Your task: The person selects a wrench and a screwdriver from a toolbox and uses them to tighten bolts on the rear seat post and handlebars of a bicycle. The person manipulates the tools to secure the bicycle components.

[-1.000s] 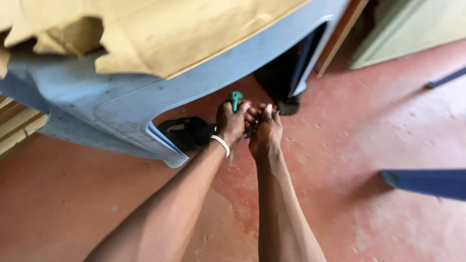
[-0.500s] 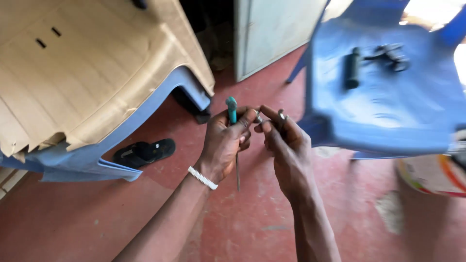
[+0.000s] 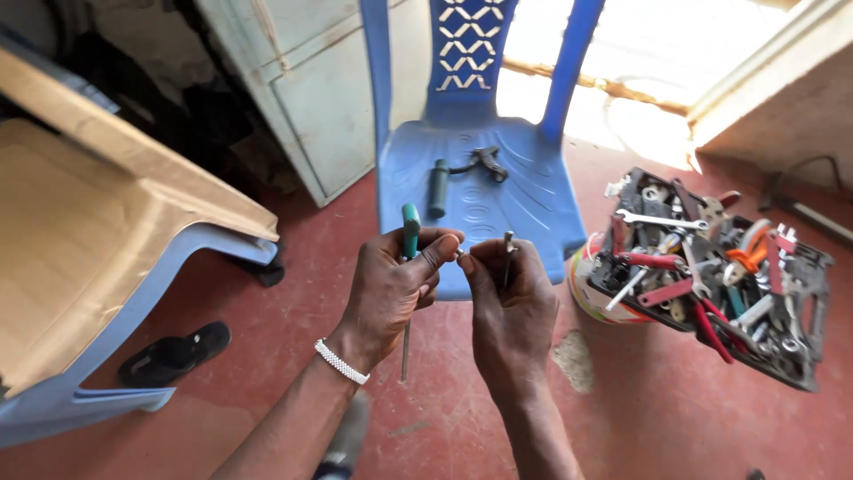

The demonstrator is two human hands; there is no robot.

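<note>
We look down at two bare hands raised together above a red floor (image 3: 675, 418). The left hand (image 3: 388, 295), with a white beaded bracelet (image 3: 341, 362) at the wrist, is closed around a screwdriver (image 3: 409, 267) held upright: its green handle sticks up above the fist and its thin metal shaft hangs down below the palm. The thumb and forefinger of this hand pinch toward the other hand. The right hand (image 3: 506, 307) is curled, its fingertips gripping a small slim metal part (image 3: 507, 251) that stands up between them; we cannot tell exactly what it is. The fingertips of both hands meet, touching or nearly so. Just beyond the hands stands a blue plastic chair (image 3: 524, 200), and on its seat lie a dark cylindrical handle (image 3: 437, 188) and a dark metal piece (image 3: 487, 162) beside it. To the right, near the chair, a round container (image 3: 588, 284) holds a tray heaped with tools (image 3: 711, 271): wrenches, pliers with red grips, and other metal bits. On the left another blue chair (image 3: 115, 293) carries sheets of brown cardboard (image 3: 80, 240). A black sandal (image 3: 173, 353) lies on the floor beneath it. A pale green cabinet (image 3: 311, 98) stands behind.
</note>
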